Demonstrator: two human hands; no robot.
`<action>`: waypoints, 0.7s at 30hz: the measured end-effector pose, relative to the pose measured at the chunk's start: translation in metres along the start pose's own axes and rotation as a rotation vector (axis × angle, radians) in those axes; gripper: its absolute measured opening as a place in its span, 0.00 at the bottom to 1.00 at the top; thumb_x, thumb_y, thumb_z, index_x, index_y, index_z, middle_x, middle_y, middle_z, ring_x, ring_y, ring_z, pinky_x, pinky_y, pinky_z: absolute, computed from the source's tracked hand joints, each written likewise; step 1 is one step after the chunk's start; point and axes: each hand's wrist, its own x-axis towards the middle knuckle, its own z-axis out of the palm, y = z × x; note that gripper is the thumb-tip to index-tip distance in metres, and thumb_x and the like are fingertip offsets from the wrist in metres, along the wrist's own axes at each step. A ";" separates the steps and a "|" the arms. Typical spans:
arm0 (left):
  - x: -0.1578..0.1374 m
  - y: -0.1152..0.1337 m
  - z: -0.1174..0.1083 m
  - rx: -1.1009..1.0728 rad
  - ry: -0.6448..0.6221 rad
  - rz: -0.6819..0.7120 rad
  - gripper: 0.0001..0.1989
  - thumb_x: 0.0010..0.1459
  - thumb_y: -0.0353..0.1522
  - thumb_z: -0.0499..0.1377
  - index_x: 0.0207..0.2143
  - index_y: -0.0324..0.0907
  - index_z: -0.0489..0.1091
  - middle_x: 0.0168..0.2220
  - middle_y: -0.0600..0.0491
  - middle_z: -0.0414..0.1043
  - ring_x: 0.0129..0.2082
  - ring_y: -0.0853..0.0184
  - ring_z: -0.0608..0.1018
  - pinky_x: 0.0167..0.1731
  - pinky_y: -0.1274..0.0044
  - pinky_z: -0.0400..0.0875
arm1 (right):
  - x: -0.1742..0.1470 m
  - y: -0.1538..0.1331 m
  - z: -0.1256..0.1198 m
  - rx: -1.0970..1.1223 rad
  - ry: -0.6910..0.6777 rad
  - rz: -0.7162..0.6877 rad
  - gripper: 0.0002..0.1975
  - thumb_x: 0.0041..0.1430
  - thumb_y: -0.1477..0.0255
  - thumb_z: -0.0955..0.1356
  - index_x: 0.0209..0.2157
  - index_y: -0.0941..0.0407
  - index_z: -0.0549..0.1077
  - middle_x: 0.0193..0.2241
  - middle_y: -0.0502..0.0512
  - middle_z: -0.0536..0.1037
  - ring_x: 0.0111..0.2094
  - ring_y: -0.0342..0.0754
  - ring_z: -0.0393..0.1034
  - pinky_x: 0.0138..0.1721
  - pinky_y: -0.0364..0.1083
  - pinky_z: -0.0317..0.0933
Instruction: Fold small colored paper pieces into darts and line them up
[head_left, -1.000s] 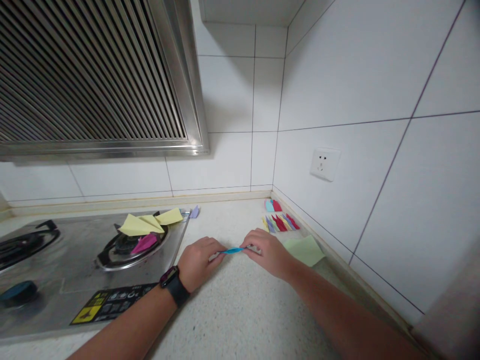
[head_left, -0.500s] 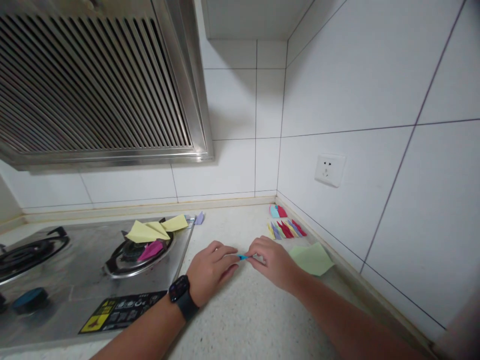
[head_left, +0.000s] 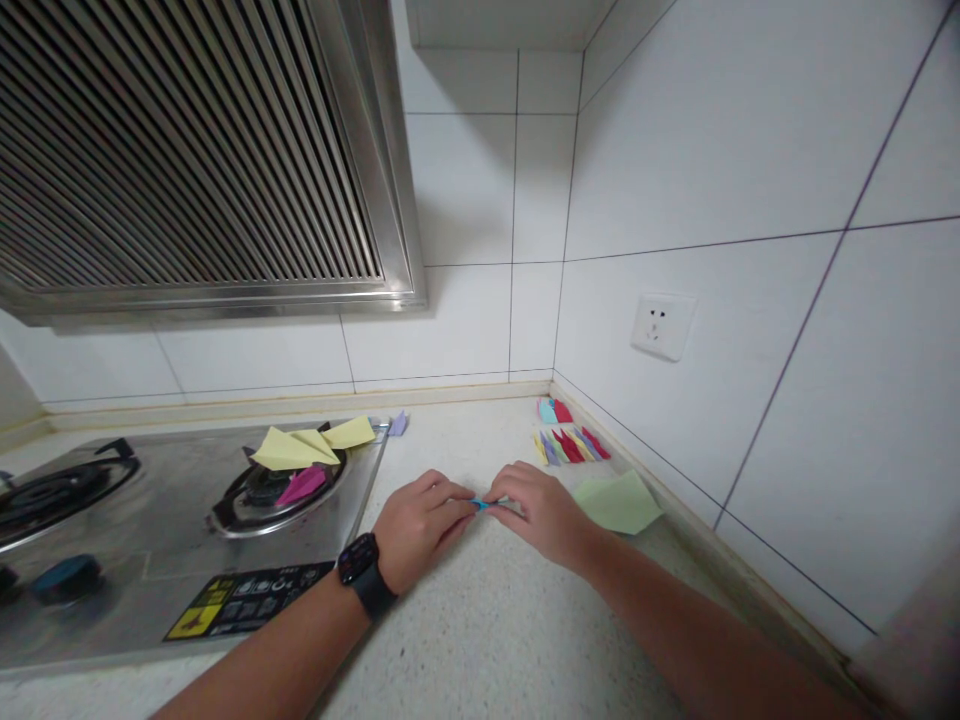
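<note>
Between my fingertips, just above or on the counter (head_left: 465,620), is a small folded piece of blue paper (head_left: 481,505), mostly covered by the fingers. My left hand (head_left: 424,522), with a dark watch (head_left: 366,573) on its wrist, pinches the paper's left end. The right end sits between the thumb and fingers of my right hand (head_left: 541,510). Beyond my right hand lies a pale green paper sheet (head_left: 621,502). Farther back is a row of small folded papers (head_left: 571,446) in several colours, with light blue and red folded pieces (head_left: 553,410) behind it.
A gas stove (head_left: 165,540) fills the left side, with yellow paper (head_left: 292,449) and a magenta folded paper (head_left: 302,486) on its burner. A small purple folded paper (head_left: 398,424) lies by the stove's corner. The range hood (head_left: 225,295) hangs above; a socket (head_left: 664,326) is on the right wall.
The view has tilted down a little. My right fingers have shifted slightly left along the blue paper, closer to my left fingertips. The other papers lie where they were.
</note>
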 end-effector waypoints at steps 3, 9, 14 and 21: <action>0.000 -0.001 0.002 -0.004 0.017 0.013 0.10 0.61 0.29 0.56 0.44 0.44 0.73 0.41 0.51 0.76 0.38 0.65 0.72 0.36 0.72 0.69 | 0.000 -0.001 0.000 0.014 0.008 -0.011 0.03 0.59 0.72 0.69 0.36 0.55 0.73 0.32 0.53 0.75 0.37 0.48 0.67 0.39 0.46 0.59; -0.001 -0.001 0.003 -0.008 0.044 -0.018 0.09 0.60 0.29 0.57 0.42 0.44 0.73 0.41 0.51 0.76 0.38 0.65 0.72 0.37 0.73 0.70 | 0.000 -0.002 0.000 0.022 0.039 -0.006 0.01 0.59 0.73 0.69 0.35 0.55 0.72 0.31 0.53 0.74 0.36 0.48 0.66 0.38 0.46 0.58; -0.001 -0.001 0.001 -0.014 0.034 -0.007 0.10 0.60 0.28 0.57 0.43 0.44 0.73 0.41 0.52 0.76 0.37 0.66 0.72 0.37 0.73 0.70 | 0.000 -0.001 0.001 0.030 0.048 -0.005 0.01 0.59 0.73 0.69 0.34 0.55 0.72 0.30 0.53 0.74 0.35 0.47 0.66 0.37 0.45 0.58; -0.001 -0.004 0.001 0.019 0.027 0.030 0.11 0.60 0.28 0.57 0.45 0.45 0.72 0.42 0.52 0.76 0.38 0.66 0.71 0.36 0.73 0.69 | 0.001 -0.002 0.000 0.024 0.050 -0.004 0.01 0.59 0.73 0.69 0.33 0.56 0.72 0.30 0.52 0.74 0.35 0.47 0.66 0.37 0.45 0.58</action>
